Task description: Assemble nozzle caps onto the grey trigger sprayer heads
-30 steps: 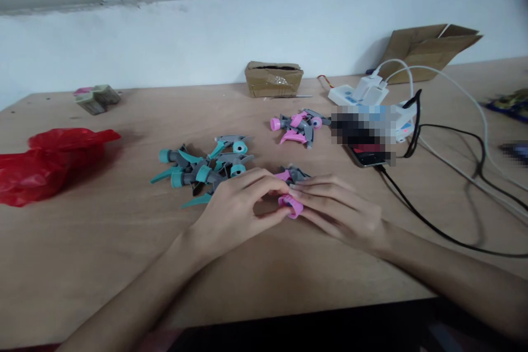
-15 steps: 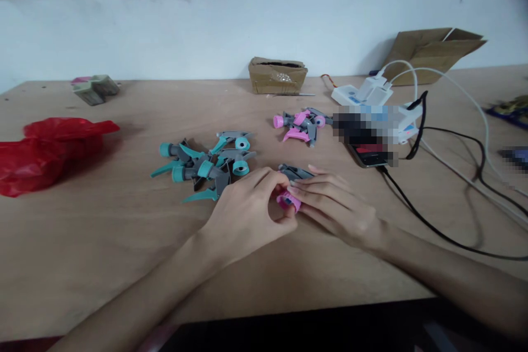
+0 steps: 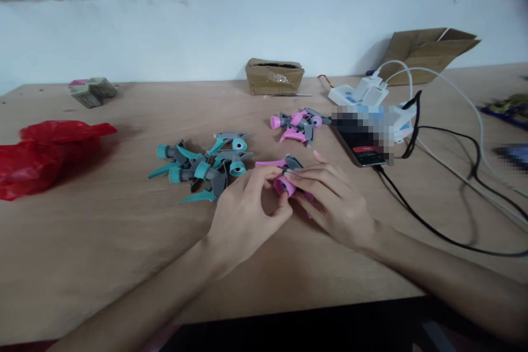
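Both hands meet over a pink and grey trigger sprayer head point(image 3: 284, 186) low above the table, its round pink collar facing me. My left hand point(image 3: 247, 203) curls from the left, thumb and forefinger at the collar. My right hand point(image 3: 336, 198) wraps the grey body from the right and hides much of it. A pink lever and a grey piece point(image 3: 293, 161) show just beyond the fingers; I cannot tell whether they belong to the same head. Left of my hands lies a pile of teal and grey sprayer heads point(image 3: 202, 169). Behind is a pink and grey sprayer pile point(image 3: 300, 125).
A red plastic bag point(image 3: 58, 154) lies at left, near a greyish block point(image 3: 93, 92). Against the wall stand a small cardboard box point(image 3: 275, 77) and an open carton point(image 3: 427, 52). To the right are a phone point(image 3: 363, 146), a power strip point(image 3: 344, 94) and loose cables point(image 3: 429, 234).
The held sprayer head has turned, so its pink lever and more of the collar show. The fingers have shifted slightly around it. The whole view has moved a little.
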{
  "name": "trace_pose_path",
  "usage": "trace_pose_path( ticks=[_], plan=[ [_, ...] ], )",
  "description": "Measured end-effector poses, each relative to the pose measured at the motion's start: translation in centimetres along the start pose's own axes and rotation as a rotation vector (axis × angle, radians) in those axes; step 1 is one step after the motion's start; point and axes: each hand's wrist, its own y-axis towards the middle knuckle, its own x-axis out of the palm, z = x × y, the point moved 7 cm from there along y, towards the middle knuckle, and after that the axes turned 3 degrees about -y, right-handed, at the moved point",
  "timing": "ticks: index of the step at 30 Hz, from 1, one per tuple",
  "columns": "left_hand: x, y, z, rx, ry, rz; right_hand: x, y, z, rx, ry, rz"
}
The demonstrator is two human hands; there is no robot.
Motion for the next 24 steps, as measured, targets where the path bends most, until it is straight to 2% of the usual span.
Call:
trace_pose_path(
  ticks=[9,20,24],
  plan=[
    [0.0,0.3,0.1,-0.039,-0.007,0.120,0.8,0.3,0.7,0.076,0.012,-0.020],
    [-0.2,-0.1,0.9,0.186,0.017,0.151,0.3,0.3,0.5,0.177,-0.178,0.015],
    [-0.2,-0.1,1.3,0.200,0.077,0.157,0.2,0.4,0.3,0.172,-0.215,-0.017]
  ],
)
